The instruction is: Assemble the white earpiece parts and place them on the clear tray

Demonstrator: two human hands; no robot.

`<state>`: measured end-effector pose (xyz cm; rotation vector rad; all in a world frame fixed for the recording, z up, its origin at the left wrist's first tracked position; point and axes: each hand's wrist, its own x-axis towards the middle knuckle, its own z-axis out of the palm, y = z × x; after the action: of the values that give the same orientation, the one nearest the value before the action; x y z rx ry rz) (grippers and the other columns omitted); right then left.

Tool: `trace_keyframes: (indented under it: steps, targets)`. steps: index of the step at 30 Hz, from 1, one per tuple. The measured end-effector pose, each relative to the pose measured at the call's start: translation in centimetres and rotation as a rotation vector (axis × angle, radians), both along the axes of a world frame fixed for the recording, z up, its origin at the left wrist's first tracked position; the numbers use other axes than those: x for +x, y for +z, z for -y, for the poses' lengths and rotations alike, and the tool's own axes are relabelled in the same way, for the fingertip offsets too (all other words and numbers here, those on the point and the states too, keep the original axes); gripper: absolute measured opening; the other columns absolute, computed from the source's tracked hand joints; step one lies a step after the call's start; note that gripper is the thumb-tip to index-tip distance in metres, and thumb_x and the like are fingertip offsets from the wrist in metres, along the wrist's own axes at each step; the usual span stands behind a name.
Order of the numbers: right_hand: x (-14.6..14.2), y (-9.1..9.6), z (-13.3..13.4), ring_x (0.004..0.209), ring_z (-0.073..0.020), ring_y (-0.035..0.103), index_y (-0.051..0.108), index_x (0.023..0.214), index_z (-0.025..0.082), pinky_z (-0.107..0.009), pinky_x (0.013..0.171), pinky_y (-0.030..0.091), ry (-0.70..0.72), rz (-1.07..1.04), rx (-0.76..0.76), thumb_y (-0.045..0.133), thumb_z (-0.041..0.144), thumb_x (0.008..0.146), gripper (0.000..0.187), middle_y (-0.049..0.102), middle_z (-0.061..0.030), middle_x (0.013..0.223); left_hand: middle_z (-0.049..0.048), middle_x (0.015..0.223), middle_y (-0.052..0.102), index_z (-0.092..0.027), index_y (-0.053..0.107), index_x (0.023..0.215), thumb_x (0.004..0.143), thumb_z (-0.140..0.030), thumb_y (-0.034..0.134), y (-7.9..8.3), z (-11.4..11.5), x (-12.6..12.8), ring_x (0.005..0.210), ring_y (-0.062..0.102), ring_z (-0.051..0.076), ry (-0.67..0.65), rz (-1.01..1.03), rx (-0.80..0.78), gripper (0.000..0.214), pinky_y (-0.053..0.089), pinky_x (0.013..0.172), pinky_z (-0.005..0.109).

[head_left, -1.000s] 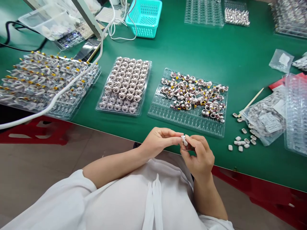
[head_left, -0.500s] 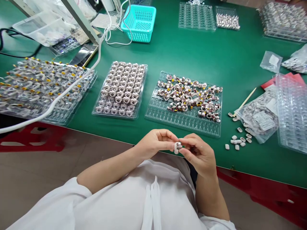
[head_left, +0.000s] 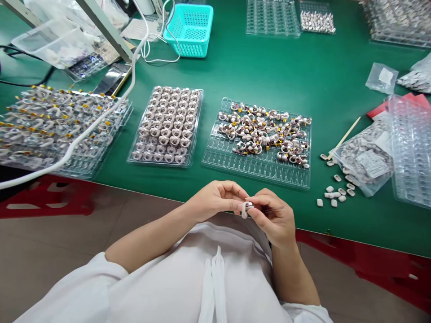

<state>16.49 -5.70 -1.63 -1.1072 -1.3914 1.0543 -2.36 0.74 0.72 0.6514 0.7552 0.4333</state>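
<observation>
sample: c-shaped earbud piece (head_left: 244, 211), off-white with a glossy end, held in the air between both hands, just over the near edge of the green table (head_left: 235, 63).

grip: left hand (head_left: 218, 199) has thumb and forefinger narrowed on the curved side of the piece. right hand (head_left: 274, 220) pinches at the glossy end; a thin metal tool (head_left: 278, 209) lies across its fingers, type not resolvable. curled fingers behind partly hidden.

handling (judged): very light; shell likely stiff plastic, smooth enough to slip or spin under dry fingertips. the dark slit by the glossy end suggests a seam, probably the fragile spot. best hold: outer bow of the curve with one pinch, other pinch at the rounded end, light pressure, tool tip kept off the finish.

change vs. one second ago: piece was tilted, seen narrow; now its c-profile shows. metal tool poked out beneath the piece then; now it points right, away from it. both hands sit slightly further left in view. clear tray (head_left: 256, 172) of wired earbud parts (head_left: 266, 130) looks unaltered, as do loose white caps (head_left: 319, 202).
</observation>
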Motion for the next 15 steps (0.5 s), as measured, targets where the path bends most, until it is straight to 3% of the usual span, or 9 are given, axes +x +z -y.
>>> trace_keyframes:
  steps: [9,15]
  targets:
    - [-1.2,-0.3,0.5,0.064,-0.0120,0.056,0.072,0.097,0.025,-0.024,0.055,0.044,-0.053,-0.065,-0.002,0.069,0.016,0.087,0.014,0.062,-0.0008,0.079,0.0046,0.065,0.074,-0.009,0.071,0.084,0.064,-0.021,0.091,-0.2,0.4,-0.1,0.057,0.068,0.011,0.022,0.013,-0.091,0.031,0.053,0.061,0.021]
    - [0.2,0.5,0.2,0.070,-0.0122,0.058,0.071,0.103,0.023,-0.021,0.051,0.042,0.167,0.120,0.021,0.065,0.015,0.089,0.017,0.064,-0.0026,0.084,0.0055,0.069,0.076,-0.010,0.067,0.092,0.065,-0.022,0.091,0.4,-0.5,-0.8,0.059,0.070,0.013,-0.129,-0.064,-0.080,0.038,0.054,0.060,0.022]
